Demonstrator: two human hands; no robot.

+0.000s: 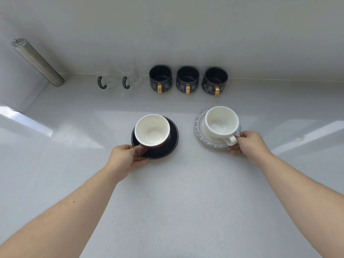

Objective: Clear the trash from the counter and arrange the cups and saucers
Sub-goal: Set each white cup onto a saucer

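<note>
While both arms reach forward over the pale counter (176, 192), the left hand (123, 158) pinches the near rim of the black saucer (167, 146), which carries a brown cup (152, 131) with a white inside. The right hand (249, 144) grips the near edge of the blue-rimmed saucer (200, 125), fingers beside the white cup's (221, 121) handle. Three dark mugs (188, 80) and two glass cups (117, 77) line the wall behind.

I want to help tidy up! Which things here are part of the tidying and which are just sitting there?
Part of the job:
- brown cup on the black saucer, held by the left hand
- white cup on the blue-rimmed saucer, held by the right hand
- three dark mugs, already lined up

Just sitting there:
- two glass jugs
- metal tube
</note>
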